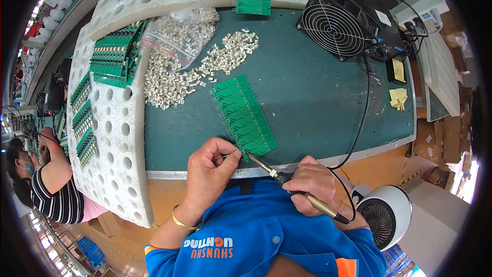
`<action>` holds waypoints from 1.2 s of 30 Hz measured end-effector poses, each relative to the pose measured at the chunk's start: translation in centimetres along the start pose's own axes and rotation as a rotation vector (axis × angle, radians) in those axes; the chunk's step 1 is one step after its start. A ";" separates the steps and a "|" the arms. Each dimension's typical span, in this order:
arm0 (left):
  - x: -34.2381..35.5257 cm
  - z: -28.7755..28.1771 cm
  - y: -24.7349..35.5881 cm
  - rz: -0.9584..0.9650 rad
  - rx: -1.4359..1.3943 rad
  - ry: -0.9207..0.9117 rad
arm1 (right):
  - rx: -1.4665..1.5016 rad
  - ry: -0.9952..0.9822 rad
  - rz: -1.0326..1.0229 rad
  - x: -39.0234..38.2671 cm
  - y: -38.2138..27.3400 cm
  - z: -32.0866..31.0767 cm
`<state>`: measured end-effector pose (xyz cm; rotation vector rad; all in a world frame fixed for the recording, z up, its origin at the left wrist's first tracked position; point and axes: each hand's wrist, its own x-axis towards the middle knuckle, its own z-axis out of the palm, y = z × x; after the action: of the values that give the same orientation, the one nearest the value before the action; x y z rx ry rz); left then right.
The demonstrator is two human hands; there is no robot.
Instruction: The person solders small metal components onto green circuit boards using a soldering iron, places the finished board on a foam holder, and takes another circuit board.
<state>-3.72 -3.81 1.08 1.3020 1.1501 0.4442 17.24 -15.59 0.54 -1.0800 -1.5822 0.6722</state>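
A green circuit board panel (245, 115) lies tilted on the table, its near corner close to the front edge. My left hand (212, 172) is closed in a pinch at that corner; what its fingertips hold, if anything, is too small to make out. In my right hand (313, 182) is a soldering iron (321, 205), gripped by its handle. The iron's metal tip meets the near end of the board, just right of my left fingertips. Small white pin connectors (171, 84) are heaped beyond the board, partly under a clear plastic bag (180, 33) holding more.
White foam with round holes (115, 161) borders the table's left and back, bearing several green boards (114, 54). A black fan (335, 23) stands at the back right, near a yellow sponge (398, 70). The iron's cable (365, 118) crosses the right side. A co-worker (54, 184) sits at left.
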 end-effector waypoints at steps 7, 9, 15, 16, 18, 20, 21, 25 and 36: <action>0.0 -0.1 -0.1 0.010 0.022 -0.009 | 0.020 0.018 -0.007 0.0 0.4 0.1; -0.1 -0.2 0.0 0.002 0.015 -0.013 | 0.019 0.019 -0.016 0.1 0.5 0.1; 0.0 -0.1 -0.1 -0.016 -0.031 -0.019 | 0.048 0.020 0.017 0.1 0.7 0.0; -0.1 -0.1 -0.1 -0.016 -0.034 -0.018 | 0.048 0.019 0.017 0.1 0.8 0.0; -0.1 -0.1 0.1 -0.022 -0.040 -0.021 | 0.053 0.031 0.025 0.1 0.9 0.0; -0.1 -0.1 0.1 -0.028 -0.047 -0.024 | 0.055 0.028 0.029 0.2 0.9 -0.1; -0.1 -0.1 0.0 -0.022 -0.059 -0.023 | 0.057 0.026 0.034 0.3 0.9 -0.1; 0.0 -0.1 0.2 -0.029 -0.079 -0.024 | 0.059 0.027 0.023 0.5 1.2 -0.2; 0.0 -0.1 0.3 -0.020 -0.135 -0.036 | 0.069 0.031 0.023 0.3 1.0 -0.5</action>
<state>-3.66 -3.67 1.40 1.1762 1.0842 0.4734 17.99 -14.94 -0.07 -1.0539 -1.5114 0.7170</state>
